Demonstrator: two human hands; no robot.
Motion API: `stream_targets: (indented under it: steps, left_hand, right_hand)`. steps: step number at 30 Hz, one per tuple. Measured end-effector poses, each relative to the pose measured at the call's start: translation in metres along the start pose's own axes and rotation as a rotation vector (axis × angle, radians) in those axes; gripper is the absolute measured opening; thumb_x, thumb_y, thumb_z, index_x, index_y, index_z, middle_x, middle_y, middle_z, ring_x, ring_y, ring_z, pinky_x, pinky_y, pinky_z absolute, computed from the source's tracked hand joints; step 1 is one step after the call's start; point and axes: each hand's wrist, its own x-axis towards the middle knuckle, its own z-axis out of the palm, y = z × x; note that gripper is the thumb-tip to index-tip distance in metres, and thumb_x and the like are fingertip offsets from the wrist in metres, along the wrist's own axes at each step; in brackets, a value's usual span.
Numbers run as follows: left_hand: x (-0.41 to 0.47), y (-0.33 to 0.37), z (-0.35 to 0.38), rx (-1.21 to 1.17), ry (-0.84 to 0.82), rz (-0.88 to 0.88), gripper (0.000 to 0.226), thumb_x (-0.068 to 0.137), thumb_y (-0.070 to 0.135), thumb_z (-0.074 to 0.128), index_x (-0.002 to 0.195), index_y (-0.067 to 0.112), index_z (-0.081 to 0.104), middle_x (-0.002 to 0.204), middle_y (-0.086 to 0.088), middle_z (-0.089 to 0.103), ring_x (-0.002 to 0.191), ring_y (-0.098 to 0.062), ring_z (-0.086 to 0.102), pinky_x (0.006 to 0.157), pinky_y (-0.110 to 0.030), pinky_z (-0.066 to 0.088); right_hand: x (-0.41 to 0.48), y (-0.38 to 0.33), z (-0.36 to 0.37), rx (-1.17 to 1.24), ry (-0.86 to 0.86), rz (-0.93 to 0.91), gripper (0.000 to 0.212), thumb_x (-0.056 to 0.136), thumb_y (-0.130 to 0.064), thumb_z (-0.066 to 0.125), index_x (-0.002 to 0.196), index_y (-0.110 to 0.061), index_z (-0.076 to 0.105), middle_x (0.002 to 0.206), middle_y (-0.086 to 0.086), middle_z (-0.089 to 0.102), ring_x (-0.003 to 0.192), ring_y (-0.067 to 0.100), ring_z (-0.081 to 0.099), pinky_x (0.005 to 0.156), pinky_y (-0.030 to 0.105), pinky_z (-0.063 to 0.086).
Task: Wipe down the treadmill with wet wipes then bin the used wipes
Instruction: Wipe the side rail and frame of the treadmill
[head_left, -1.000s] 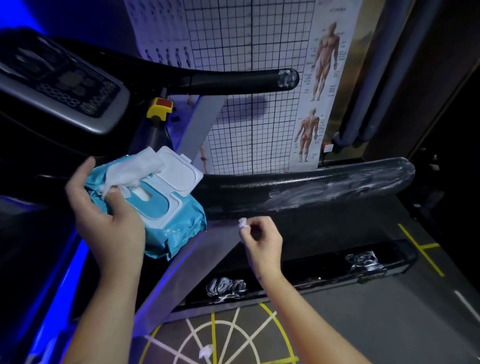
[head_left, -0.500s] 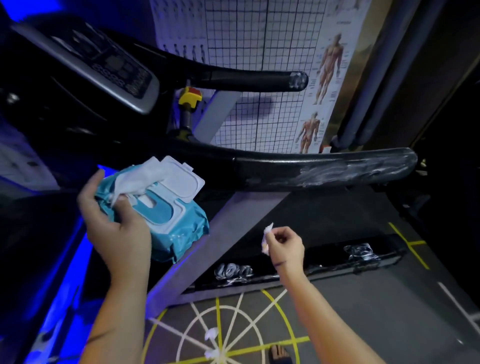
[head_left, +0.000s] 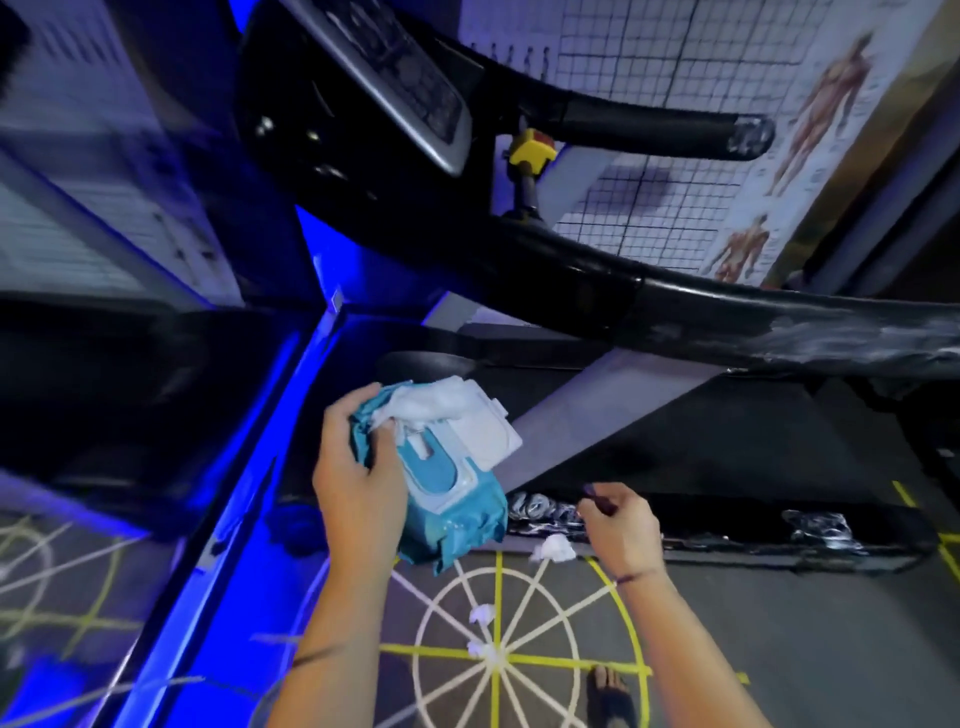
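A teal wet-wipe pack (head_left: 447, 483) with its lid open is gripped by the left hand (head_left: 358, 488), the thumb pinning a white wipe (head_left: 426, 405) on top. The right hand (head_left: 618, 525) is held loosely open, empty. A crumpled wipe (head_left: 555, 548) is seen just beside it, and the treadmill handrail (head_left: 779, 322) above it.

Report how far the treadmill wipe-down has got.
Done: streaky residue on the lower handrail. In hand: left hand holds the open wipes pack, a fresh wipe pulled out. Left: three crumpled wipes are loose near the floor, not binned; no bin visible.
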Motion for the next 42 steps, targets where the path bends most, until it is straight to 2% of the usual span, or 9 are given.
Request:
stream_targets:
  steps: [4, 6, 10, 16, 21, 24, 28, 34, 42]
  left_hand:
    - [0.001, 0.000, -0.015, 0.021, -0.081, -0.004, 0.025, 0.103, 0.007, 0.062, 0.117, 0.027, 0.065, 0.116, 0.014, 0.068, 0.104, 0.004, 0.063, 0.079, -0.005, 0.045]
    - [0.001, 0.005, -0.019, 0.036, -0.129, 0.012, 0.025, 0.102, 0.006, 0.064, 0.116, 0.027, 0.065, 0.111, 0.021, 0.068, 0.103, 0.007, 0.063, 0.079, -0.004, 0.044]
    - [0.001, 0.017, -0.020, 0.009, -0.212, 0.038, 0.030, 0.099, 0.003, 0.066, 0.111, 0.031, 0.066, 0.107, 0.031, 0.067, 0.105, 0.009, 0.063, 0.085, -0.003, 0.042]
    - [-0.003, 0.026, -0.019, -0.030, -0.303, 0.012, 0.030, 0.100, 0.006, 0.064, 0.107, 0.035, 0.067, 0.108, 0.025, 0.069, 0.105, 0.004, 0.065, 0.085, -0.013, 0.049]
    - [-0.005, 0.026, -0.021, -0.017, -0.385, -0.001, 0.021, 0.103, 0.011, 0.064, 0.108, 0.031, 0.066, 0.105, 0.020, 0.070, 0.102, 0.001, 0.066, 0.085, -0.020, 0.050]
    - [-0.005, 0.027, -0.022, -0.013, -0.434, -0.017, 0.018, 0.105, 0.015, 0.062, 0.108, 0.032, 0.065, 0.102, 0.018, 0.071, 0.097, -0.001, 0.067, 0.083, -0.026, 0.054]
    - [-0.005, 0.034, -0.025, -0.002, -0.476, -0.003, 0.020, 0.104, 0.013, 0.063, 0.106, 0.033, 0.066, 0.100, 0.021, 0.070, 0.096, 0.002, 0.066, 0.078, -0.017, 0.051]
    - [-0.003, 0.033, -0.028, -0.023, -0.478, -0.037, 0.014, 0.104, 0.019, 0.067, 0.106, 0.032, 0.067, 0.103, 0.019, 0.073, 0.098, 0.001, 0.068, 0.083, -0.022, 0.055]
    - [-0.003, 0.032, -0.027, 0.022, -0.484, -0.065, 0.015, 0.100, 0.023, 0.073, 0.106, 0.035, 0.067, 0.104, 0.024, 0.071, 0.098, 0.005, 0.067, 0.084, -0.021, 0.055]
  right_hand:
    - [-0.031, -0.054, -0.010, 0.238, 0.068, -0.220, 0.014, 0.092, -0.020, 0.067, 0.102, -0.024, 0.075, 0.088, -0.008, 0.075, 0.087, 0.014, 0.071, 0.079, 0.033, 0.057]
    - [-0.053, -0.098, -0.022, 0.290, 0.044, -0.484, 0.010, 0.094, -0.024, 0.069, 0.103, -0.026, 0.073, 0.096, -0.010, 0.072, 0.087, 0.007, 0.068, 0.077, 0.020, 0.054]
    - [-0.071, -0.156, -0.028, -0.020, -0.128, -0.839, 0.028, 0.090, -0.033, 0.075, 0.116, -0.025, 0.072, 0.110, -0.013, 0.059, 0.095, 0.003, 0.061, 0.081, 0.012, 0.047]
    - [-0.076, -0.166, -0.026, 0.016, -0.144, -0.712, 0.006, 0.084, -0.028, 0.080, 0.083, -0.027, 0.075, 0.091, -0.013, 0.064, 0.085, -0.007, 0.059, 0.069, 0.006, 0.041]
    - [-0.083, -0.162, -0.040, -0.036, -0.159, -0.676, 0.006, 0.088, -0.039, 0.075, 0.085, -0.034, 0.073, 0.084, -0.018, 0.070, 0.082, -0.002, 0.064, 0.071, 0.017, 0.050]
    - [-0.089, -0.168, -0.044, -0.070, -0.240, -0.677, 0.015, 0.091, -0.045, 0.068, 0.104, -0.039, 0.069, 0.084, -0.022, 0.069, 0.081, -0.004, 0.064, 0.069, 0.014, 0.050]
    - [-0.091, -0.174, -0.039, -0.097, -0.328, -0.631, 0.011, 0.092, -0.041, 0.068, 0.101, -0.042, 0.073, 0.083, -0.015, 0.068, 0.076, 0.007, 0.066, 0.056, 0.031, 0.060]
    - [-0.093, -0.178, -0.046, 0.021, -0.192, -0.598, 0.009, 0.093, -0.032, 0.070, 0.085, -0.031, 0.075, 0.086, -0.014, 0.071, 0.080, 0.001, 0.066, 0.065, 0.014, 0.050]
    - [-0.093, -0.182, -0.052, 0.159, -0.150, -0.441, 0.017, 0.101, -0.029, 0.059, 0.093, -0.017, 0.068, 0.077, 0.002, 0.074, 0.057, 0.018, 0.071, 0.067, 0.046, 0.059]
